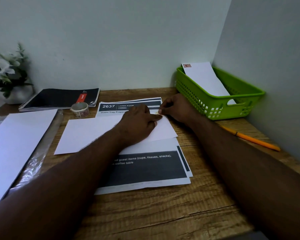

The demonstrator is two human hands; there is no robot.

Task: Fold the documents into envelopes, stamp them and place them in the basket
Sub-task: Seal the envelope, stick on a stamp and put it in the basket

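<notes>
A person's left hand lies palm-down on a white envelope, fingers extended and pressing near its far right corner, while the right hand meets it there, fingertips pinched on a small pale stamp at that corner. The envelope rests across a stack of printed documents with dark header bands, one reading "2637 Living Room", spread on a wooden table. Just beyond the documents to the left sits a roll of stamps, touching the near edge of a black spiral notebook. Further left, a pack of white envelopes lies partly in clear plastic wrap. To the right of the hands, in the corner where two walls meet, a green basket holds one stamped envelope leaning against its far rim. An orange pencil lies along the table's right edge, and a white flower arrangement stands at far left.
</notes>
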